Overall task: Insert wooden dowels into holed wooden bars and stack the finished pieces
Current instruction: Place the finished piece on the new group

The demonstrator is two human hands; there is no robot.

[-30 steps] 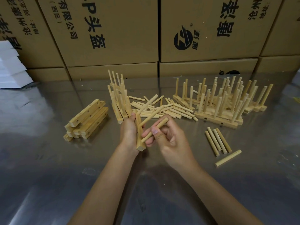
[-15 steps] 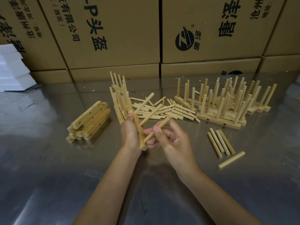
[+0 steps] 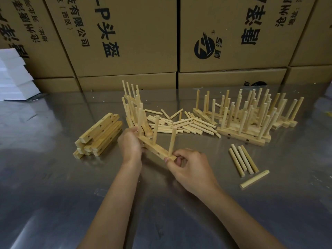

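Observation:
A holed wooden bar point(image 3: 156, 150) lies flat between both hands above the table, with three dowels standing up from it, the nearest dowel point(image 3: 172, 141) at its near end. My left hand point(image 3: 129, 145) grips the bar's far end. My right hand point(image 3: 188, 165) pinches the near end. Loose dowels point(image 3: 181, 124) lie heaped just behind. Bare holed bars point(image 3: 100, 136) are stacked at the left. Finished pieces stand in a small stack point(image 3: 133, 108) behind my left hand and in a large stack point(image 3: 251, 119) at the right.
Several separate dowels point(image 3: 243, 159) lie to the right of my right hand, one dowel point(image 3: 254, 178) apart from them. Cardboard boxes point(image 3: 125, 36) wall off the back of the steel table point(image 3: 53, 186). White foam blocks point(image 3: 14, 78) sit at the far left.
The bar has turned from upright in my left hand to lying flat, dowels pointing up. The dowel my right hand held now stands in the bar's near end, and that hand holds the bar.

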